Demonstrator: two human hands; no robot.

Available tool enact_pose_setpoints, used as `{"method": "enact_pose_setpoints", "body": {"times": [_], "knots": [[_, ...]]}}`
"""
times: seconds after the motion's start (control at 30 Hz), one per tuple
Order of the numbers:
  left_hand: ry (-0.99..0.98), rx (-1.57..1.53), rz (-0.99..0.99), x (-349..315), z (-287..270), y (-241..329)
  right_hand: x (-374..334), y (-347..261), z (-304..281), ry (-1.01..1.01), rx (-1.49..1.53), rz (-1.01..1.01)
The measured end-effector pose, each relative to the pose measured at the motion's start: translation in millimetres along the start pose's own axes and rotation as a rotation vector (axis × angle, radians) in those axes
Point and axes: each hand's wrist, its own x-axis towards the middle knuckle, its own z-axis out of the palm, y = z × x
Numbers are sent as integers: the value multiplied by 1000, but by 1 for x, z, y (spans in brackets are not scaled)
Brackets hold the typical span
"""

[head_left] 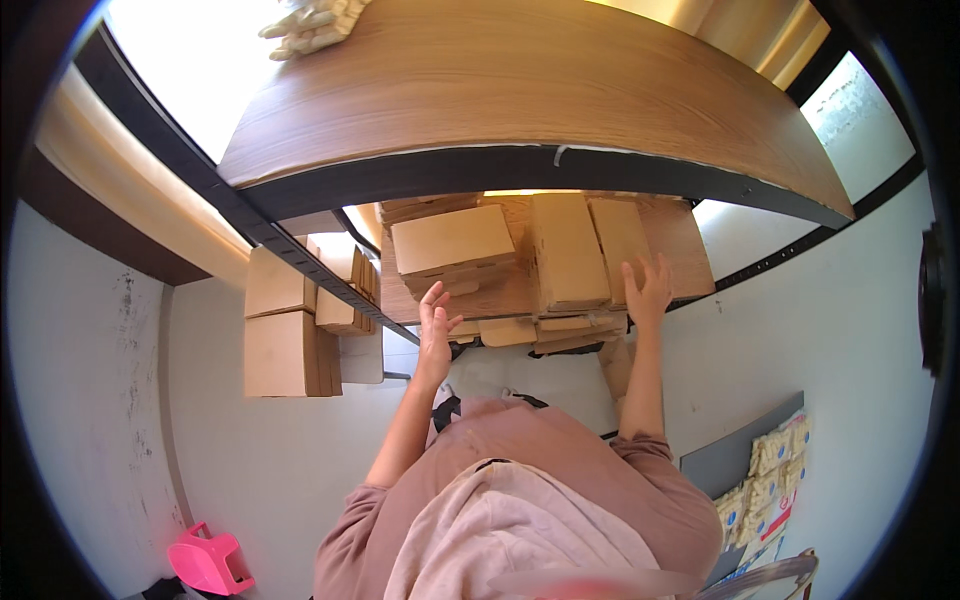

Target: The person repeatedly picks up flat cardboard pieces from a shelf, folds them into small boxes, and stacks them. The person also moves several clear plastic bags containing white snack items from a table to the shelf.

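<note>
Several brown cardboard boxes rest on the lower wooden shelf [683, 250]. My right hand [650, 288] has its fingers spread at the near end of the rightmost cardboard box [618, 228]; whether it touches the box, I cannot tell. Beside that box stands a taller, wider cardboard box [568, 245]. My left hand [436, 328] is raised in front of the shelf, fingers apart and holding nothing. Nearest to it is the left cardboard box [452, 240], which sits on other cardboard.
Above spans an upper wooden shelf [530, 95] with a black metal edge [520, 178]. Flattened cardboard [508, 331] lies beneath the lower shelf. More stacked boxes [279, 352] stand left, a pink plastic stool [212, 562] lower left, and packets [778, 452] lower right.
</note>
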Motion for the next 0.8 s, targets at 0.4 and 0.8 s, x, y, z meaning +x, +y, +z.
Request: {"method": "enact_pose_setpoints", "body": {"times": [0.4,0.8], "knots": [[7,-52,-76,-26,-54,17,72,-232,132,-358,982,257],[168,8,-162,-54,-98,14,112,-245,190,-69,1262,305]]}}
